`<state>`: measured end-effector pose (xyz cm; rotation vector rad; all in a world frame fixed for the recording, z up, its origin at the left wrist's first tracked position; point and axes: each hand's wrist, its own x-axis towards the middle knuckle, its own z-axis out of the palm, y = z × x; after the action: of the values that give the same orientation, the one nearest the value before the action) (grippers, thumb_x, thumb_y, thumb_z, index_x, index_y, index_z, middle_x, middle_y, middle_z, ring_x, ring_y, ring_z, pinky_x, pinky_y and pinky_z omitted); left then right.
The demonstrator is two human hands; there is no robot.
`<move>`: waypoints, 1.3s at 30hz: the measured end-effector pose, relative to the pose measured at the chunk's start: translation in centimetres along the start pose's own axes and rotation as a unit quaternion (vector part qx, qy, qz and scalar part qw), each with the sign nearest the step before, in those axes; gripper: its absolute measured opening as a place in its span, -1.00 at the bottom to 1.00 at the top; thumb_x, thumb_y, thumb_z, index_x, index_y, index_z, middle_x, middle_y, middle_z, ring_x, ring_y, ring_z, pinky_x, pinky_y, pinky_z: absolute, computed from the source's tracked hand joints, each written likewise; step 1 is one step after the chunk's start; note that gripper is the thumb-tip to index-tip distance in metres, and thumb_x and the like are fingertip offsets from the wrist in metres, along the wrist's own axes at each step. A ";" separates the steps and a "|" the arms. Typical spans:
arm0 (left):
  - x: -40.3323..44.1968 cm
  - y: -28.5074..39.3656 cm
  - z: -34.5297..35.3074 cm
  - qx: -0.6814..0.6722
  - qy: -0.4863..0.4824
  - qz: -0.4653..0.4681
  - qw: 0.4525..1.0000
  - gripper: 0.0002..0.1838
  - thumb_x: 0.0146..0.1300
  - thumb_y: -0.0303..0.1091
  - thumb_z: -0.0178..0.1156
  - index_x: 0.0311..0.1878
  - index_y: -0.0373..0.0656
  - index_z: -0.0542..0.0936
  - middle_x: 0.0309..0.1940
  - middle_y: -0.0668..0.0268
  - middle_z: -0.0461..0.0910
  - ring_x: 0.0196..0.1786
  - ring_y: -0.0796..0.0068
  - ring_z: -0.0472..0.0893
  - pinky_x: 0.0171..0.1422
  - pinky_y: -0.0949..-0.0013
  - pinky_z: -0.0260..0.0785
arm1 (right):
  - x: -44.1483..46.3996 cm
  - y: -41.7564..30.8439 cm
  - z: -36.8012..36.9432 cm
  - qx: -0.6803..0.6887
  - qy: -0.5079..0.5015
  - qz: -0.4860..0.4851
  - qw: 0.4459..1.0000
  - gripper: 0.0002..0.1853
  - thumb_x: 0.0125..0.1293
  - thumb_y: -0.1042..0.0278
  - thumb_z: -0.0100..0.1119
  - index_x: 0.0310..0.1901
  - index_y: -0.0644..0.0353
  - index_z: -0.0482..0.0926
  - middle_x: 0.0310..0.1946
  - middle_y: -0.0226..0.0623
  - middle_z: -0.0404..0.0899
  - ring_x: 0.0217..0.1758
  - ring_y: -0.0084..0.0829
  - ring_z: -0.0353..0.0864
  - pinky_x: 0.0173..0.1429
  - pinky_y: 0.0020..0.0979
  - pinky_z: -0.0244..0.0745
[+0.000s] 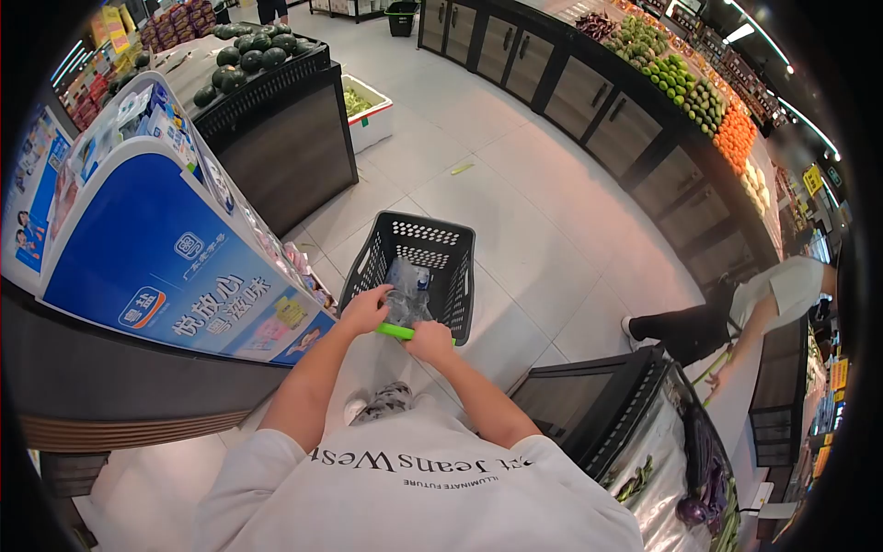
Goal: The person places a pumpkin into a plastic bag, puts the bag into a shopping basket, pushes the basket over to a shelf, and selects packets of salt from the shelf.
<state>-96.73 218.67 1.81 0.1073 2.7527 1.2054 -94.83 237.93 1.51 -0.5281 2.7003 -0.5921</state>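
A dark grey shopping basket (454, 241) with perforated sides is in front of me, its green handle (394, 330) on the side nearest me. My right hand (430, 341) is wrapped round this handle. At the handle's left end, my left hand (368, 308) has its fingers closed at the edge of a clear plastic bag (411, 305), which lies crumpled against the basket's near side. Inside the basket, a small blue-and-white package (422, 279) shows partly through or behind the bag. What the package holds, I cannot make out.
A blue display stand (120, 267) with packets rises at left, before a black bin of dark green melons (253, 55). A white crate (372, 124) sits beyond. At right are a vegetable case (662, 460) and a bending person (736, 313). Fruit shelves (676, 78) curve behind.
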 end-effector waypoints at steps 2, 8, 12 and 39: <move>0.9 0.5 -0.2 0.030 -0.041 -0.043 0.998 -0.60 0.07 -0.25 0.10 0.01 -0.11 0.56 -0.42 0.15 0.64 -0.29 0.11 0.62 -0.14 0.15 0.46 | 0.7 0.3 -1.2 0.006 -0.029 0.002 1.000 -0.70 -0.10 0.12 0.22 -0.42 0.17 0.66 -0.48 -0.07 0.64 -0.37 -0.10 0.66 -0.21 -0.15 0.56; 4.5 0.3 -1.2 0.072 -0.041 -0.086 0.993 -0.64 0.04 -0.21 0.12 -0.09 -0.14 0.60 -0.42 0.17 0.65 -0.30 0.15 0.63 -0.16 0.18 0.47 | 5.0 1.9 -0.4 -0.003 0.025 -0.016 1.000 -0.67 -0.11 0.00 0.25 -0.50 0.13 0.63 -0.59 -0.12 0.60 -0.47 -0.10 0.64 -0.34 -0.13 0.55; 8.0 -0.7 -1.0 0.079 -0.059 -0.088 0.991 -0.65 0.03 -0.18 0.12 -0.14 -0.15 0.62 -0.43 0.19 0.65 -0.30 0.16 0.63 -0.15 0.18 0.47 | 8.0 2.9 -0.6 0.006 0.018 -0.010 1.000 -0.68 -0.11 0.01 0.25 -0.49 0.11 0.63 -0.58 -0.12 0.60 -0.47 -0.11 0.64 -0.34 -0.13 0.55; 35.8 -4.0 -0.7 0.099 -0.135 -0.083 0.982 -0.61 0.03 -0.07 0.11 -0.20 -0.15 0.65 -0.29 0.04 0.63 -0.19 0.03 0.62 -0.02 0.10 0.47 | 32.6 12.9 -9.4 -0.040 -0.028 0.014 0.999 -0.72 -0.09 0.02 0.22 -0.48 0.03 0.66 -0.55 -0.16 0.61 -0.44 -0.12 0.64 -0.31 -0.15 0.56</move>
<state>-132.28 219.71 -4.01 0.0542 2.5743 0.8088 -130.71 238.36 -3.83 -0.5179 2.6834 -0.4561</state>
